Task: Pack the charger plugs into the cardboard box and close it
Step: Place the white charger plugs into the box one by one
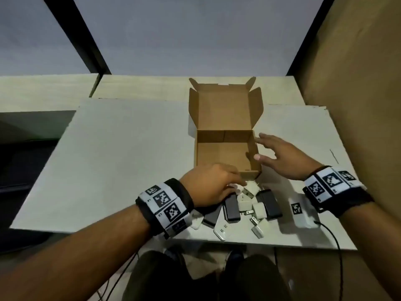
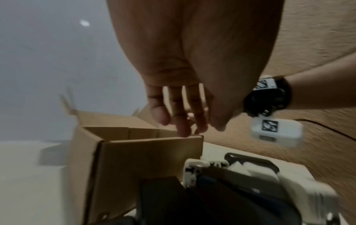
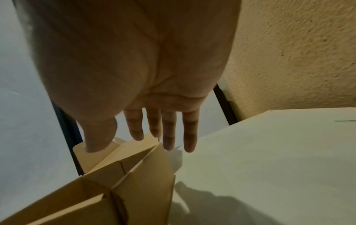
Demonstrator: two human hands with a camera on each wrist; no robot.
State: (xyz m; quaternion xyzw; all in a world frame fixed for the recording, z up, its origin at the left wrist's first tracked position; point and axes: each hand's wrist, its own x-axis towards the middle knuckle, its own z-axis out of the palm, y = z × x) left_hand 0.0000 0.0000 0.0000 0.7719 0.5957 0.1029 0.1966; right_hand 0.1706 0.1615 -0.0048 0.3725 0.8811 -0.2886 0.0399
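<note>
Nearest to me, at the worktop's [image 1: 130,161] front edge, lies the heap of charger plugs [image 1: 249,208]: white cube-shaped ones mixed with longer black ones, all tumbled together and touching, some with their metal prongs showing. They sit just in front of the cardboard box [image 1: 225,153], outside it.

My left hand [image 1: 213,185] is down on the far side of that heap, close against the box's near wall. From the head view its fingertips seem to meet a white plug [image 1: 251,186] at the top of the pile, but the left wrist view, which is blurred, shows the fingers [image 2: 181,121] hanging straight and slightly apart above the box's near rim, with nothing plainly caught between them. So I read this grip as loose, touching at most, not clasping.

My right hand [image 1: 282,158] hovers by the box's right wall, fingers spread and straight, thumb reaching toward the rim. In the right wrist view the fingers [image 3: 169,134] point down over the right-hand flap and the thumb lies against the cardboard. That grip is released and carries nothing.

Inside, the box shows only its bare brown floor. Its lid [image 1: 223,107] stands upright behind the opening, side flaps splayed outward.

Both wrists wear black bands with black-and-white square markers. A small white device [image 1: 300,211] bearing the same kind of marker lies on the worktop under my right wrist, a dark cable [image 1: 334,240] running from it over the front edge.
</note>
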